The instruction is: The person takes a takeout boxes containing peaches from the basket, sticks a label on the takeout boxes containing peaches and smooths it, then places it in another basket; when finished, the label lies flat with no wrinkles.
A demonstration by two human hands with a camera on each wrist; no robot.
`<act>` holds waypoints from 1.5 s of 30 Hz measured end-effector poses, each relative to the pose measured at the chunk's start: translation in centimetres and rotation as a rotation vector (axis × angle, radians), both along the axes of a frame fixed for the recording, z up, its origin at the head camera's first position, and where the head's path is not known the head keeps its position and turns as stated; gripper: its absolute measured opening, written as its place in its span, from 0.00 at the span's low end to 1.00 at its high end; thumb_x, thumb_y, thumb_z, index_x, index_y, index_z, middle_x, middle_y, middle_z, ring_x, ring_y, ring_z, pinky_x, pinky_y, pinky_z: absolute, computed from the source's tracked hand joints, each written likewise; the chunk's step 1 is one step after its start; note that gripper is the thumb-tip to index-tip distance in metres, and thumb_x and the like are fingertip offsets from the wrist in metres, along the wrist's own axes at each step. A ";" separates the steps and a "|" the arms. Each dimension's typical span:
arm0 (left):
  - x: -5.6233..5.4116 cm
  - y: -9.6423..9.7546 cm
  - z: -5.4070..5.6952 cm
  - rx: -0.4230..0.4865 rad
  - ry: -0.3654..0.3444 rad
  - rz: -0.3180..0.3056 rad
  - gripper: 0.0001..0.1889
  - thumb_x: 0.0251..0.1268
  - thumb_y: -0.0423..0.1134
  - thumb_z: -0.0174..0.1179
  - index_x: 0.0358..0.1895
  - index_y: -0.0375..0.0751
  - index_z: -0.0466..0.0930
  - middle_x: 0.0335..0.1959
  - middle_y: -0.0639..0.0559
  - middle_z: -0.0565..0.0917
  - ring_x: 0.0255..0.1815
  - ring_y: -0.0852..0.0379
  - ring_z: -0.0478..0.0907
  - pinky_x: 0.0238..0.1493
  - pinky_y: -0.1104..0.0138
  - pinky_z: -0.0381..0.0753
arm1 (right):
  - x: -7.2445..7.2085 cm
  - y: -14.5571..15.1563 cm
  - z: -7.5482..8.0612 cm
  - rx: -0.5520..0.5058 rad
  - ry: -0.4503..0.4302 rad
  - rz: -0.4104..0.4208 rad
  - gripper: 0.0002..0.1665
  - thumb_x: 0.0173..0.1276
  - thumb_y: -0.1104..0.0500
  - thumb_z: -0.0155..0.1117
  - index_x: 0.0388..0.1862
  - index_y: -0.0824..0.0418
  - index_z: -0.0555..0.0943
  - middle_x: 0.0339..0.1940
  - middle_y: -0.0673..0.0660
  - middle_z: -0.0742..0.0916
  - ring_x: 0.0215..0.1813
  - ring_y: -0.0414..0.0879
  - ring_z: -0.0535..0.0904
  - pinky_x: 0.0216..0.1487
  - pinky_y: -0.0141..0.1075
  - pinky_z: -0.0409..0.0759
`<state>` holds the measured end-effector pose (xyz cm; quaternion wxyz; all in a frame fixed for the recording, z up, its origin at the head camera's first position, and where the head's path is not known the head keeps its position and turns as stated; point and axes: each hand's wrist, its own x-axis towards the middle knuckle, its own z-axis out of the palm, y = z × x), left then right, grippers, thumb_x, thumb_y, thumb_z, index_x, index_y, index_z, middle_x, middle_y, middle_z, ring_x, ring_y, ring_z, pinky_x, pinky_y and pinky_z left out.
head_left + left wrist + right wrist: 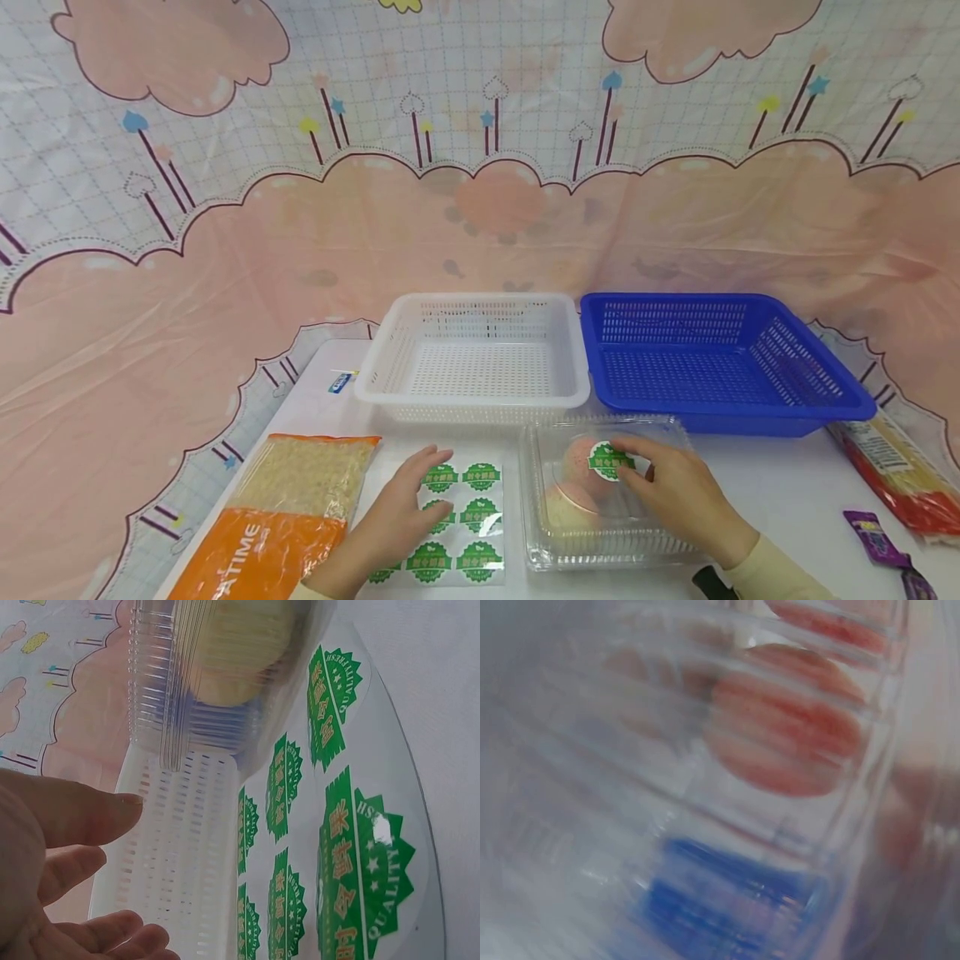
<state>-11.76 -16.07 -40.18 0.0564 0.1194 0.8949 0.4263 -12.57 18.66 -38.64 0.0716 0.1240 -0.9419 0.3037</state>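
My right hand [686, 496] pinches the right edge of a round green-and-white sticker [606, 461] between thumb and forefinger. The sticker is over the lid of a clear plastic container [592, 552]; I cannot tell whether it touches the lid. Through the plastic show a pinkish round fruit [576, 461] and a paler yellowish one [568, 510]. The right wrist view is blurred by the container's ridged wall, with a reddish fruit [787, 720] behind it. My left hand [397, 515], fingers spread and holding nothing, hovers at the left side of a sheet of green stickers [480, 515].
A white basket [472, 407] and a blue basket [738, 423] stand behind the container. An orange-and-clear food packet [285, 517] lies at left, a small blue-and-white item [340, 383] beyond it. At right are a red-and-yellow packet [900, 475] and purple wrapped sweets [873, 537].
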 end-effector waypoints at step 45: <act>-1.2 4.4 0.7 0.174 -0.035 -0.191 0.30 0.73 0.45 0.59 0.73 0.40 0.66 0.72 0.42 0.67 0.72 0.37 0.63 0.67 0.46 0.69 | 0.7 5.6 1.6 -0.165 -0.050 -0.003 0.26 0.66 0.55 0.73 0.61 0.61 0.81 0.51 0.61 0.85 0.43 0.51 0.82 0.35 0.35 0.81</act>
